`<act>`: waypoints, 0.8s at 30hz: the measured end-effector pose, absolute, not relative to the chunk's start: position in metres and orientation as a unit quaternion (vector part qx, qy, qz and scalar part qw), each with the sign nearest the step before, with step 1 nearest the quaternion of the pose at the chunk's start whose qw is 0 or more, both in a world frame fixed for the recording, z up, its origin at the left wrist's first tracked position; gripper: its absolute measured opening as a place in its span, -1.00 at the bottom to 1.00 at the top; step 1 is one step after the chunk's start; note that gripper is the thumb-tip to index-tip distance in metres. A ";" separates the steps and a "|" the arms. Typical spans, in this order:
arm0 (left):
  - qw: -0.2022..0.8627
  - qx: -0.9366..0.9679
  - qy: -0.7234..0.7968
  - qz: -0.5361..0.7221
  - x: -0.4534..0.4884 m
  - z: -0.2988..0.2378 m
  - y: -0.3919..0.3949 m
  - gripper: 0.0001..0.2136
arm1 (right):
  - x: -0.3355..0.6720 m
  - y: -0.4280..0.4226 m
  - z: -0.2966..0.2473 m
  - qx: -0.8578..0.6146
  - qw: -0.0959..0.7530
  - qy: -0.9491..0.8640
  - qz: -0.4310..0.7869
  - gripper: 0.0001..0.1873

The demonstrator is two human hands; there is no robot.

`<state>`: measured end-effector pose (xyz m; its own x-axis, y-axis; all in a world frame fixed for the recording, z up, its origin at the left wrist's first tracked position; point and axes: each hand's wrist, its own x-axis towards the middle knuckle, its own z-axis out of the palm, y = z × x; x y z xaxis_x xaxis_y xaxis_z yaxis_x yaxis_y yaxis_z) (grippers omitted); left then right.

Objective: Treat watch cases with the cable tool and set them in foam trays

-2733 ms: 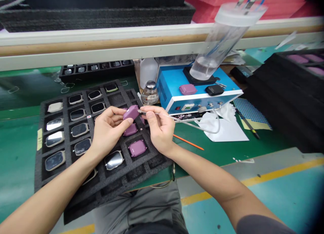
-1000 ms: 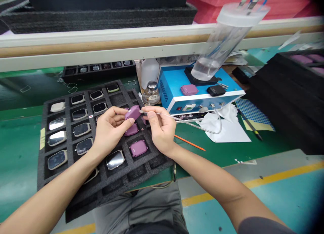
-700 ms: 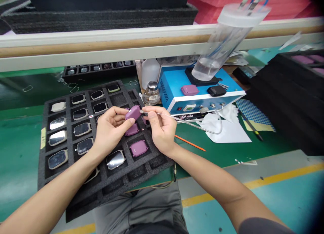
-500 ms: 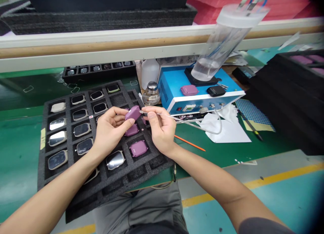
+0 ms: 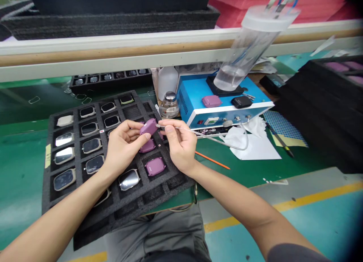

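A view from the head, looking down at two bare forearms that come in from the lower corners and meet over a black foam tray [image 5: 85,216] on a green desk [image 5: 17,171].

The left hand [image 5: 121,146] is turned with its palm to the right and its fingers curled. Its thumb and fingertips pinch a small purple watch case [image 5: 148,126], held tilted just above the right part of the tray.

The right hand [image 5: 180,146] faces it with the wrist bent inward. Its thumb and forefinger are closed on a thin metal probe [image 5: 163,126], and the other fingers are folded under. The probe lies nearly level, with its tip right at the right edge of the purple watch case. A clear tube [image 5: 227,145] runs from the probe in a loose curve to the front of a blue box [image 5: 193,95].

Below the hands, two more purple cases [image 5: 155,166] lie in tray pockets. The pockets to the left hold cases with shiny glass faces [image 5: 64,155].

On the blue box lie another purple piece [image 5: 211,101] and a black piece [image 5: 241,101], and a clear cylinder [image 5: 249,46] leans above them. A small glass bottle [image 5: 169,104] stands just left of the box, with a white plastic bottle [image 5: 166,80] behind it. White tissue [image 5: 252,146] and an orange stick [image 5: 211,160] lie on the desk to the right of the hands. A second dark tray [image 5: 110,78] sits at the back.
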<state>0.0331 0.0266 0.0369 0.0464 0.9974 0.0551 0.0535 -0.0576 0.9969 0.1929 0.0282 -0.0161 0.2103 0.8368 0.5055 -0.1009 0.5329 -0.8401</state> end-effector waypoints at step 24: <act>0.133 0.726 0.605 0.298 -0.017 0.041 0.133 -0.90 | 0.189 0.018 -0.015 -0.367 0.685 -0.528 0.342 -0.77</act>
<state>-0.0171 0.1326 0.0412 0.0906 0.9580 0.2722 0.7992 -0.2330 0.5541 0.1890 0.0178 -0.0151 0.2082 0.8563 0.4727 -0.0810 0.4967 -0.8641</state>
